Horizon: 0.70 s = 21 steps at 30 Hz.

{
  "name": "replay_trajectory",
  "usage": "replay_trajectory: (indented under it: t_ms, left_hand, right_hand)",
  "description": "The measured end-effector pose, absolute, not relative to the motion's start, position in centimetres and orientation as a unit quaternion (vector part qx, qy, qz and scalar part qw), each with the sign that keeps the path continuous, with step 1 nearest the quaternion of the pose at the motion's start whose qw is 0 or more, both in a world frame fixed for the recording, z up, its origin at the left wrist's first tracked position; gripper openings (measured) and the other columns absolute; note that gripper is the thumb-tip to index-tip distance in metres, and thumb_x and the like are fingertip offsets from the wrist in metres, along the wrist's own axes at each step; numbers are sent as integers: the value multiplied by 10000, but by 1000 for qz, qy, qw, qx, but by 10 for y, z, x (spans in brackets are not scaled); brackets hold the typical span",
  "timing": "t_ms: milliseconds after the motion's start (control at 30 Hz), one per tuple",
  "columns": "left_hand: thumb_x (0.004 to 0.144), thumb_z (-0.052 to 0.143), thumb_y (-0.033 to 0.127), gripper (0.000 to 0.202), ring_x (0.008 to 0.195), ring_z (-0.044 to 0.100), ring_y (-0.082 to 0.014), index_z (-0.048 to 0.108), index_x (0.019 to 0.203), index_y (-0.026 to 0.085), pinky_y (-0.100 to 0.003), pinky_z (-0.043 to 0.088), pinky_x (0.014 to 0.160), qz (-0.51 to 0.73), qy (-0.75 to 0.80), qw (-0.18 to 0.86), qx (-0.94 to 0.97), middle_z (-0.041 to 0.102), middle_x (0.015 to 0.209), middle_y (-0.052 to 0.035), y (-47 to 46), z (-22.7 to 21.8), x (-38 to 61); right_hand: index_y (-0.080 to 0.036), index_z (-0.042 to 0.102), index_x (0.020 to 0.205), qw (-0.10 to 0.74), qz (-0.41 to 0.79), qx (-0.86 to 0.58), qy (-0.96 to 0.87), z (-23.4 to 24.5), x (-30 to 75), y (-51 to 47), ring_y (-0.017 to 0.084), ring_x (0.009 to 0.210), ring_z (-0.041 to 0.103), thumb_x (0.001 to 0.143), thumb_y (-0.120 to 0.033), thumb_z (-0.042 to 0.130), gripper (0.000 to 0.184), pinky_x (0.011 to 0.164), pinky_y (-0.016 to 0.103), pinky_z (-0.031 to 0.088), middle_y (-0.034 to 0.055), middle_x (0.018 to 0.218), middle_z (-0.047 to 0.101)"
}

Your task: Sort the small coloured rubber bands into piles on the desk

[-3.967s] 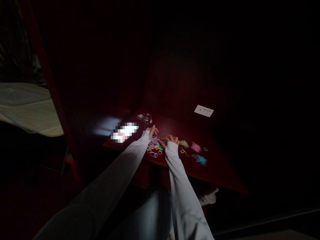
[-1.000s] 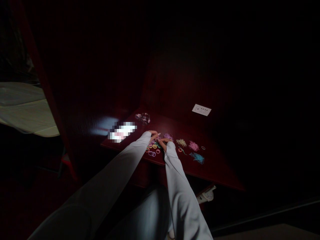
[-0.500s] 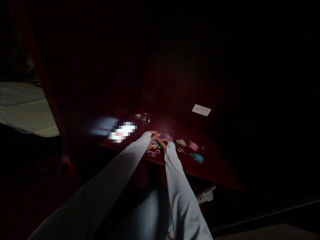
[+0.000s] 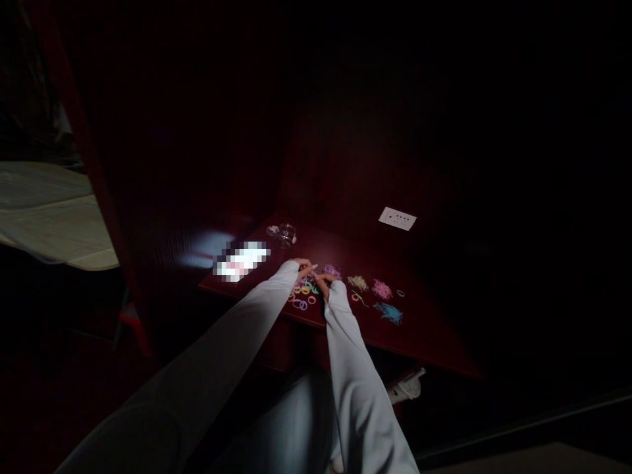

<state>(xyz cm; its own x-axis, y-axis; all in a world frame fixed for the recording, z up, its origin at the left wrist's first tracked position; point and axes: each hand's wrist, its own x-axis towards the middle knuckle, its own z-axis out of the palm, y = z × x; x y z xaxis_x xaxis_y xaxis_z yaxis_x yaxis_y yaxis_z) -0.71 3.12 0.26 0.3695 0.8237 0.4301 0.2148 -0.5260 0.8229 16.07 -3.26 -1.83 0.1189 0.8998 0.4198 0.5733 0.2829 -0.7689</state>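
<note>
Left hand (image 4: pixel 305 266) and right hand (image 4: pixel 324 284) nearly meet, kinda hiding some hair ties (image 4: pixel 305 289); way too dim to tell if those bunched-up fingers grip anything.

I see dark red desk (image 4: pixel 424 339); purple strands (image 4: pixel 332 270), cream strands (image 4: pixel 358 283), pink strands (image 4: pixel 382 289), blue strands (image 4: pixel 390 313); pastel rings (image 4: pixel 305 289) (one clearly yellow); pale grey sleeves (image 4: pixel 363 375); white socket (image 4: pixel 397 218).

Whether anything sits in the grip of the left hand (image 4: pixel 304 264) or right hand (image 4: pixel 326 283) is too small to tell. The hands partly hide the coloured rings (image 4: pixel 305 290) and purple pile (image 4: pixel 332 270). The bright screen (image 4: pixel 241 261) is blurred into squares; the left edge crops the pale sheet (image 4: pixel 54 220).
</note>
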Motion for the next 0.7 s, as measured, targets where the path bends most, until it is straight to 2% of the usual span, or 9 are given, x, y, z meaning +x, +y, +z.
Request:
replay_trajectory:
  t_ms: [267,400,567,700]
  left_hand:
    - [847,607,685,552,562,499,-133,617,607,188,-281,402,622,445,368,367,730,564,550,12,34,1,-5]
    - [843,595,721,578,552,486,-128,603,609,192,-275,393,602,460,365,364,723,554,542,16,37,-5,-4]
    - [820,561,744,592,533,451,-125,575,586,201,-275,364,584,473,365,366,713,515,515,19,36,-7,0]
    - [816,583,678,526,526,444,-130,569,584,205,-271,341,558,460,371,379,712,516,515,15,33,-5,0]
  right_hand:
    - [-190,820,855,510,193,-564,-621,-13,162,-36,161,610,503,856,-586,646,433,599,304,410,31,659,657]
    - [-180,802,821,545,174,-555,-604,-13,154,-38,169,612,524,857,-618,626,473,609,309,421,39,668,684]
    - [-168,801,843,593,51,-571,-566,8,159,-53,204,743,591,904,-663,549,558,771,351,482,71,777,731]
    - [-187,797,905,608,-133,-605,-497,54,211,-82,201,768,580,958,-638,497,545,748,328,460,67,805,718]
